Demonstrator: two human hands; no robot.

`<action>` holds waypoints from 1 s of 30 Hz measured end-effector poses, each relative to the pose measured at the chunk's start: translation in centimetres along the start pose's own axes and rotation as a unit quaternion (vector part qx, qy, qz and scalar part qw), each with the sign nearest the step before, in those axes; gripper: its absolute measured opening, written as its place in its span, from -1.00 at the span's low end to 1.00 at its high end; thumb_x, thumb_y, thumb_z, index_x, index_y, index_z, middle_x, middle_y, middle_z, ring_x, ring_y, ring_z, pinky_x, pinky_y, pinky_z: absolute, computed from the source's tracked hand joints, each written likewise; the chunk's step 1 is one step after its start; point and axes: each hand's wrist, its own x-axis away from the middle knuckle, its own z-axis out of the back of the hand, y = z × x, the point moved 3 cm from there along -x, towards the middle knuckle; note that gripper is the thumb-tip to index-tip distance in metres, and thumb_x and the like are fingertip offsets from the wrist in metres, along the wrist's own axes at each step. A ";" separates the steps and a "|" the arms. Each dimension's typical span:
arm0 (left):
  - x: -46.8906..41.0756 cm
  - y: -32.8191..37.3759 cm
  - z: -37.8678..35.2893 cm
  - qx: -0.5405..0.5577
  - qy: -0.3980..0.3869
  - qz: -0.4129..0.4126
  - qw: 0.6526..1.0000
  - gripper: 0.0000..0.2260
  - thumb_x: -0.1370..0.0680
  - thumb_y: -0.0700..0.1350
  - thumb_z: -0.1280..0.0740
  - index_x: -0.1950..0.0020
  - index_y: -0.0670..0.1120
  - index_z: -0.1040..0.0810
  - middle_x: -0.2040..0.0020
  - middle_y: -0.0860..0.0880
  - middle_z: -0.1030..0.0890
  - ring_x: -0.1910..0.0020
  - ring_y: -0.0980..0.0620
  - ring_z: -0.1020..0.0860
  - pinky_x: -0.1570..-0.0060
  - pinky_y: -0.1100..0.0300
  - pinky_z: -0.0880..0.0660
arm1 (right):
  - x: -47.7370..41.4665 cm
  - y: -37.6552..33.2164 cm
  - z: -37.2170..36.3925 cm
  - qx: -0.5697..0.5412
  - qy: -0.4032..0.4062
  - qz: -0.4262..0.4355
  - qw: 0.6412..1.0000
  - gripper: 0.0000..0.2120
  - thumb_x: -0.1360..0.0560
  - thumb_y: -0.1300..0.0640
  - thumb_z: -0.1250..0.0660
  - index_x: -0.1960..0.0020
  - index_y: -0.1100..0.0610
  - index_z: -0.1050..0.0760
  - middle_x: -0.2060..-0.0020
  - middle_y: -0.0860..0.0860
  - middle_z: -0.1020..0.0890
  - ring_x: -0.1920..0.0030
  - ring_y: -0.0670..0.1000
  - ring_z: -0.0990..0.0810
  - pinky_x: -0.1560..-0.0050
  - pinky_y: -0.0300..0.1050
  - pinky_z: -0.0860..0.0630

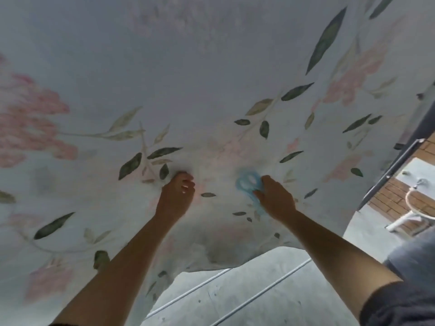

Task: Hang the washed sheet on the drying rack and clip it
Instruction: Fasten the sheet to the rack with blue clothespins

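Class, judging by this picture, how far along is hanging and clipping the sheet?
Done: the pale sheet printed with pink flowers and green leaves hangs spread. In hand: the left hand grips a bunch of it; the right hand holds a light-blue plastic clip against it. Left: seating that clip; no fastened clip shows.
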 end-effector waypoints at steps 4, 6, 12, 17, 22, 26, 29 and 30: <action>-0.4 4.7 -2.0 0.111 0.033 -0.090 0.989 -0.78 -0.45 -0.12 -0.17 -0.05 0.00 -0.49 0.11 0.03 -0.63 0.14 0.08 -0.60 0.09 0.28 -0.52 | -0.8 -1.3 3.0 -0.080 0.123 0.241 0.959 -0.53 -0.56 -0.15 -0.12 -0.24 0.20 -0.41 -0.04 0.13 -0.59 0.00 0.09 -0.59 0.07 -0.09 -0.57; -1.7 4.2 -3.1 0.045 0.054 -0.008 0.997 -0.75 -0.43 -0.07 -0.16 -0.09 0.05 -0.46 0.03 0.00 -0.64 0.06 -0.02 -0.60 0.03 0.14 -0.53 | -3.2 1.7 2.9 -0.084 0.115 0.153 0.978 -0.52 -0.58 -0.16 -0.07 -0.26 0.20 -0.40 -0.07 0.15 -0.57 -0.04 0.13 -0.58 0.04 -0.02 -0.56; -3.2 5.9 -9.5 -0.006 0.008 0.125 0.992 -0.66 -0.52 -0.21 -0.24 -0.29 -0.06 -0.37 -0.12 -0.06 -0.58 0.01 -0.07 -0.56 0.02 0.12 -0.47 | -6.2 14.4 3.1 -0.073 0.004 -0.126 0.989 -0.71 -0.56 -0.02 -0.19 -0.12 0.18 -0.33 0.02 0.14 -0.55 -0.04 0.21 -0.57 0.00 0.00 -0.47; -3.1 14.9 -17.5 0.067 0.017 -0.007 0.998 -0.74 -0.51 -0.32 -0.24 -0.14 -0.08 -0.48 0.10 0.09 -0.61 0.11 0.13 -0.59 0.13 0.42 -0.43 | -5.7 18.2 8.0 -0.102 0.017 0.141 0.985 -0.60 -0.58 -0.07 -0.19 -0.32 0.13 -0.33 -0.07 0.01 -0.50 -0.06 -0.02 -0.50 0.01 -0.23 -0.47; -3.5 21.2 -21.8 0.110 0.093 -0.026 0.989 -0.69 -0.49 -0.39 -0.22 -0.09 -0.03 -0.48 0.07 0.06 -0.62 0.11 0.17 -0.58 0.14 0.49 -0.41 | -8.3 22.1 13.2 -0.089 0.060 0.279 0.954 -0.46 -0.55 -0.19 -0.08 -0.33 0.19 -0.38 -0.20 0.12 -0.51 -0.20 0.10 -0.49 -0.11 -0.15 -0.46; -6.4 21.8 -24.3 0.050 0.064 0.108 0.991 -0.57 -0.52 -0.25 -0.28 -0.38 -0.10 -0.34 -0.22 -0.09 -0.51 -0.16 -0.05 -0.50 -0.14 0.14 -0.39 | -13.4 28.8 13.5 -0.029 0.013 0.021 0.999 -0.39 -0.56 -0.20 0.05 -0.45 0.16 -0.21 -0.26 0.14 -0.48 -0.25 0.19 -0.46 -0.17 0.07 -0.44; -7.2 21.7 -25.8 -0.015 0.033 0.222 0.974 -0.63 -0.54 -0.18 -0.26 -0.35 -0.14 -0.35 -0.21 -0.15 -0.50 -0.14 -0.17 -0.50 -0.05 0.13 -0.38 | -13.4 34.3 12.2 -0.028 -0.099 -0.180 0.978 -0.51 -0.59 -0.15 -0.04 -0.37 0.15 -0.21 -0.26 0.18 -0.48 -0.25 0.22 -0.47 -0.20 0.04 -0.37; -7.5 22.6 -26.7 0.009 0.033 0.197 0.980 -0.69 -0.54 -0.17 -0.25 -0.28 -0.12 -0.41 -0.15 -0.13 -0.55 -0.09 -0.18 -0.53 -0.02 0.13 -0.41 | -13.3 35.1 11.8 -0.016 -0.088 -0.144 0.985 -0.56 -0.59 -0.14 -0.06 -0.31 0.14 -0.24 -0.21 0.18 -0.51 -0.21 0.23 -0.50 -0.16 0.04 -0.40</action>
